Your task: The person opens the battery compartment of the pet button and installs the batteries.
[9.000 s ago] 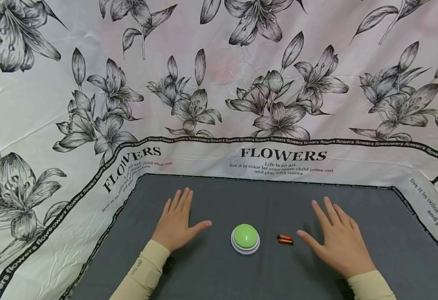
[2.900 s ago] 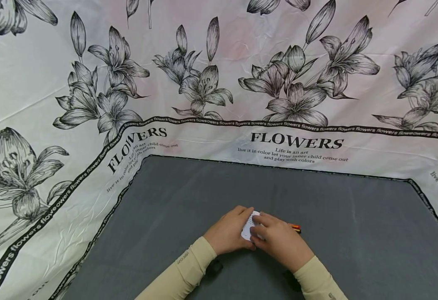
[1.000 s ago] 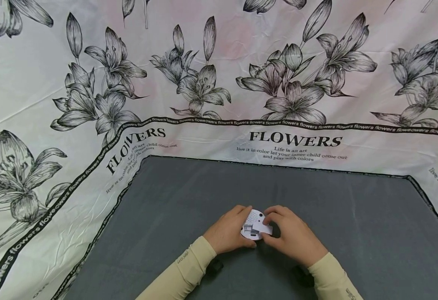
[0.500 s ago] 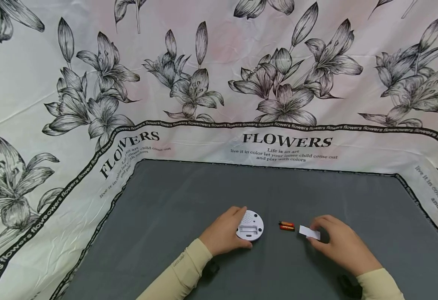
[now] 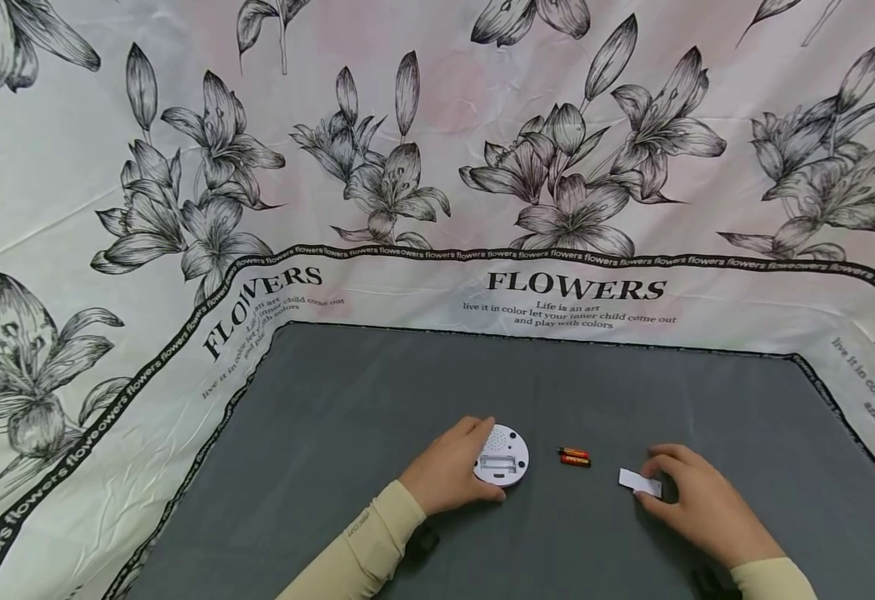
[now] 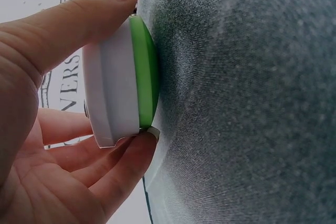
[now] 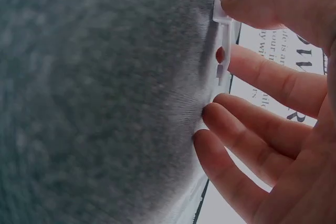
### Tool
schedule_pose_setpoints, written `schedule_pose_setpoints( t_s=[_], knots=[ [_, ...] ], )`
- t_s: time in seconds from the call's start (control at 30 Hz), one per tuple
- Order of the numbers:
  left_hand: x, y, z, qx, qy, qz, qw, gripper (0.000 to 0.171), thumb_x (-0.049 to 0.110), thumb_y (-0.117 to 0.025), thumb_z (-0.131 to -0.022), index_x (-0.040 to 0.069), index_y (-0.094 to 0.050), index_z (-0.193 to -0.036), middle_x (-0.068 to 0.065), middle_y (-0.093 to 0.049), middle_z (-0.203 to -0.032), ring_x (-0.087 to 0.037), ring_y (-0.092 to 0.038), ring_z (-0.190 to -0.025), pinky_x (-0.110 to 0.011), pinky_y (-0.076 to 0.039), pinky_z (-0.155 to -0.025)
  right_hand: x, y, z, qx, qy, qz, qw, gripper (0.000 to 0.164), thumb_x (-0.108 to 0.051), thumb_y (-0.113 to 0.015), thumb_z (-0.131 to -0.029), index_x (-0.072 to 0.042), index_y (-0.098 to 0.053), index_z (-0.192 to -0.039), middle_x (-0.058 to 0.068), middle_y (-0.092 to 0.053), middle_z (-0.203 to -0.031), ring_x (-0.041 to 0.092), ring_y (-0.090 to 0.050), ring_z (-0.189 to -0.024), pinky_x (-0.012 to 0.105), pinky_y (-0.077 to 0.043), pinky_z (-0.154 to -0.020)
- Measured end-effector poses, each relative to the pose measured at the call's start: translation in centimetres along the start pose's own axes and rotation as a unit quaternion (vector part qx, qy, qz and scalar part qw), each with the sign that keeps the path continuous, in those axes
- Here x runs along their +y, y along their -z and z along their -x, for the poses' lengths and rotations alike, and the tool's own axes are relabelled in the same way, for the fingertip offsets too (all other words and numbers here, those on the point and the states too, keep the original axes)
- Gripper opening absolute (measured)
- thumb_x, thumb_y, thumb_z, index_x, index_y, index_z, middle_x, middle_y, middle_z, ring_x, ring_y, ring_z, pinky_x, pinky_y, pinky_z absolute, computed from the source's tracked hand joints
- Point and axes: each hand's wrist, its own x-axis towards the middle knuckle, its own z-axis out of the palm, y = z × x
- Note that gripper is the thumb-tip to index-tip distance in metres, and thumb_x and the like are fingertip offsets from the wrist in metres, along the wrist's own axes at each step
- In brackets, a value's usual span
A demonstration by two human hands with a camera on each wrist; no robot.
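Note:
My left hand [image 5: 448,468] grips a round white push button [image 5: 508,446] by its edge. Its underside faces up, showing speaker holes and an uncovered battery compartment with nothing in it; the green dome [image 6: 147,72] faces the cloth in the left wrist view. Off to the right, my right hand [image 5: 703,502] pinches a small white battery cover [image 5: 636,481] between thumb and fingers, just above or at the cloth. Two red-and-black batteries [image 5: 575,457] lie side by side between the button and the cover, touched by neither hand.
A dark grey cloth [image 5: 377,383] covers the work surface, bordered by a white flower-printed band [image 5: 407,308] with lettering. Dark wrist-camera pieces [image 5: 422,542] sit under the wrists.
The right hand has drawn the battery cover off the button and carried it right, past the batteries, lowering it slightly. Earlier the button lay green side up; the left hand now holds it inverted.

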Motion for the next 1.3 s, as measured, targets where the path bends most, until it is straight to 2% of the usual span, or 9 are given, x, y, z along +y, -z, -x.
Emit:
schedule_pose_setpoints(
  t_s=[0.13,0.3,0.5,0.63,0.8,1.03,1.3],
  knots=[
    [0.1,-0.1,0.0,-0.002,0.001,-0.002,1.0000,0.104,0.044,-0.094,-0.085,0.006,-0.042,-0.166,-0.011,-0.054,-0.160,-0.026,-0.060,-0.142,-0.041,-0.052,-0.116,0.2,-0.2,0.0,-0.006,-0.002,0.004,1.000,0.022,-0.028,-0.091,-0.086,-0.020,-0.074,-0.097,0.026,-0.065,-0.138,0.051,-0.063,-0.125,0.065,-0.054,-0.095],
    [0.1,0.0,0.1,-0.001,0.002,-0.002,1.0000,0.104,0.044,-0.094,-0.085,0.006,-0.042,-0.166,-0.011,-0.054,-0.161,-0.027,-0.060,-0.142,-0.042,-0.052,-0.116,-0.3,-0.1,-0.3,0.000,0.003,0.003,1.000,0.022,-0.031,-0.089,-0.088,-0.018,-0.076,-0.102,0.023,-0.067,-0.137,0.047,-0.066,-0.122,0.063,-0.056,-0.093],
    [0.0,0.1,0.2,-0.002,0.005,-0.006,1.0000,0.104,0.044,-0.094,-0.085,0.006,-0.042,-0.167,-0.011,-0.054,-0.160,-0.026,-0.061,-0.141,-0.042,-0.052,-0.116,-3.4,-0.9,-1.9,0.020,0.042,-0.011,0.999,0.020,-0.028,-0.085,-0.094,-0.016,-0.079,-0.110,0.013,-0.071,-0.132,0.035,-0.071,-0.115,0.055,-0.061,-0.088],
    [0.0,0.1,0.2,-0.003,0.006,-0.008,0.9999,0.104,0.044,-0.093,-0.086,0.006,-0.041,-0.167,-0.011,-0.054,-0.161,-0.026,-0.060,-0.142,-0.042,-0.053,-0.116,-5.5,-1.6,-3.4,0.038,0.071,-0.007,0.997,0.013,-0.021,-0.084,-0.094,-0.017,-0.080,-0.106,0.006,-0.075,-0.120,0.030,-0.073,-0.111,0.052,-0.061,-0.090],
    [0.1,0.0,0.1,-0.005,0.001,-0.016,0.9999,0.103,0.046,-0.092,-0.087,0.007,-0.041,-0.167,-0.011,-0.053,-0.162,-0.026,-0.060,-0.143,-0.041,-0.052,-0.116,-6.8,-2.0,-4.9,0.054,0.100,0.014,0.993,0.007,-0.016,-0.084,-0.094,-0.018,-0.080,-0.100,0.002,-0.077,-0.111,0.029,-0.074,-0.107,0.053,-0.061,-0.092],
    [0.1,0.1,0.1,-0.004,0.001,-0.015,0.9999,0.103,0.045,-0.093,-0.086,0.007,-0.041,-0.167,-0.010,-0.054,-0.161,-0.023,-0.059,-0.143,-0.038,-0.052,-0.117,-7.4,-2.1,-5.4,0.040,0.106,0.015,0.993,0.009,-0.013,-0.085,-0.093,-0.021,-0.081,-0.094,-0.006,-0.076,-0.099,0.021,-0.073,-0.094,0.047,-0.061,-0.083],
    [0.1,0.1,0.0,0.001,-0.002,-0.014,0.9999,0.103,0.044,-0.093,-0.086,0.005,-0.041,-0.166,-0.010,-0.054,-0.160,-0.024,-0.060,-0.142,-0.038,-0.051,-0.117,-7.4,-1.9,-5.3,0.017,0.097,0.011,0.995,0.020,-0.013,-0.091,-0.086,-0.024,-0.075,-0.088,-0.006,-0.073,-0.100,0.016,-0.067,-0.090,0.042,-0.058,-0.077]
  ],
)
